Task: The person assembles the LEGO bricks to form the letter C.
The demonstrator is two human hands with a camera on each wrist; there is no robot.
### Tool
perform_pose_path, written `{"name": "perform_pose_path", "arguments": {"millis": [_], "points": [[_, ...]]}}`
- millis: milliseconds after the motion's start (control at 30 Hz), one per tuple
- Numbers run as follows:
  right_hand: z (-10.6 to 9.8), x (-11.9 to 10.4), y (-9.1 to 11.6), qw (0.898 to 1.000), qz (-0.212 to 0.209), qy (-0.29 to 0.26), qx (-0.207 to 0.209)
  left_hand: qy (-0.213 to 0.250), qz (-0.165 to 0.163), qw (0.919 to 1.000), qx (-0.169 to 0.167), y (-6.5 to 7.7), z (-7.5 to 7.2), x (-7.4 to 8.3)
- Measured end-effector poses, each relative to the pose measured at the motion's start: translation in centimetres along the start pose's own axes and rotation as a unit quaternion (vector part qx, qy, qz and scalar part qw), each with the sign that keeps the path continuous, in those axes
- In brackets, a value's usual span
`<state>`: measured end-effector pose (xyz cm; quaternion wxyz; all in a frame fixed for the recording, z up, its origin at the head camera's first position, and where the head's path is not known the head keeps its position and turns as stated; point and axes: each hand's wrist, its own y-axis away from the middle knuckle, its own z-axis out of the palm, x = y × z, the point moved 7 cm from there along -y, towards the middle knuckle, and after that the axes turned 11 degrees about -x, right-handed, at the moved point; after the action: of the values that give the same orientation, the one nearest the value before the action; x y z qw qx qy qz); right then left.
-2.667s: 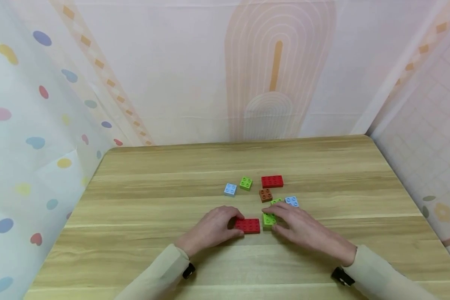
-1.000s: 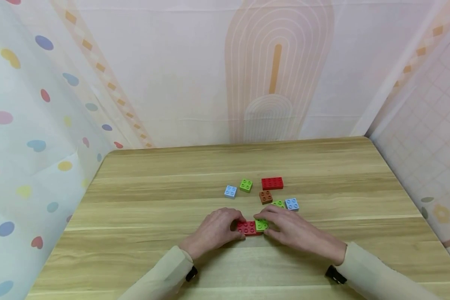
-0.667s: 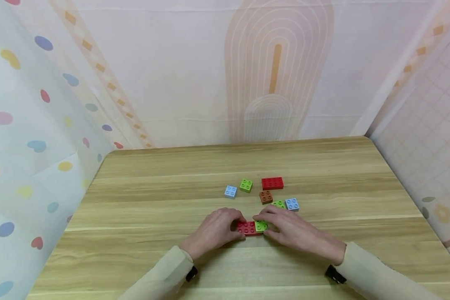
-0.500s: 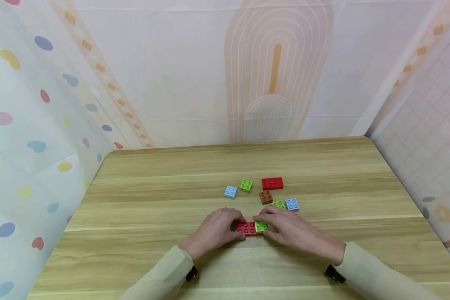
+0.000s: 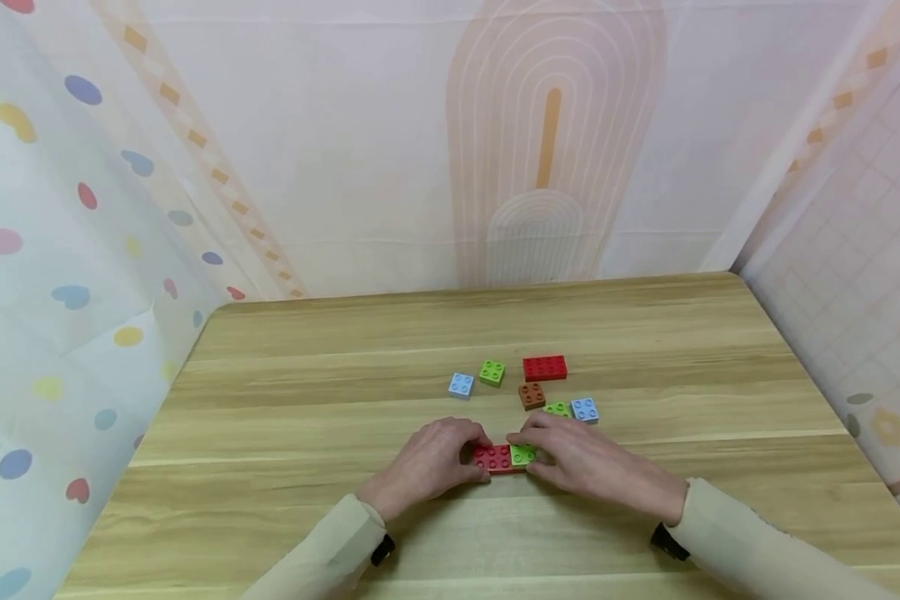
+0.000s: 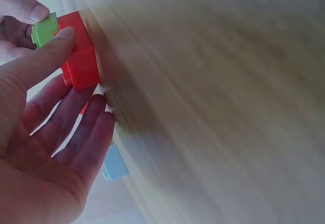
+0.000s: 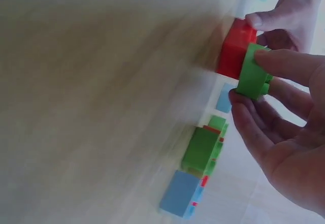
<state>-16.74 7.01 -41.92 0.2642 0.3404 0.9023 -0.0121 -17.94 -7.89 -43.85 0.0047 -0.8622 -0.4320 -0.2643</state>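
Note:
In the head view a long red toy brick lies on the wooden table. My left hand grips its left end between thumb and fingers. A square green brick sits on top of the red brick's right end, pinched by my right hand. Seen from the right wrist, the green brick stands on the red brick and overhangs its end slightly. The left wrist view has my thumb on the red brick's side, with the green brick beyond.
Behind the hands lie loose bricks: light blue, green, red and brown. Close by my right fingers are a partly hidden green brick and another light blue one. A patterned cloth hangs behind the table.
My right hand has brought the green brick left from beside the red brick onto its right end. Over the last second both hands have stayed nearly still. The loose bricks have not moved.

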Motion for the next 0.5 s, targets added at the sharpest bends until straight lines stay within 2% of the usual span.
{"name": "perform_pose_path", "arguments": {"millis": [367,500], "points": [[0.01,0.3,-0.04,1.0,0.005,-0.01,-0.002,0.002,0.017,0.9997,-0.018,0.13,-0.17,-0.1],[0.19,0.54,0.01,0.999,0.026,-0.028,0.0,0.004,0.023,0.9995,-0.021,0.48,-0.21,-0.22]]}}
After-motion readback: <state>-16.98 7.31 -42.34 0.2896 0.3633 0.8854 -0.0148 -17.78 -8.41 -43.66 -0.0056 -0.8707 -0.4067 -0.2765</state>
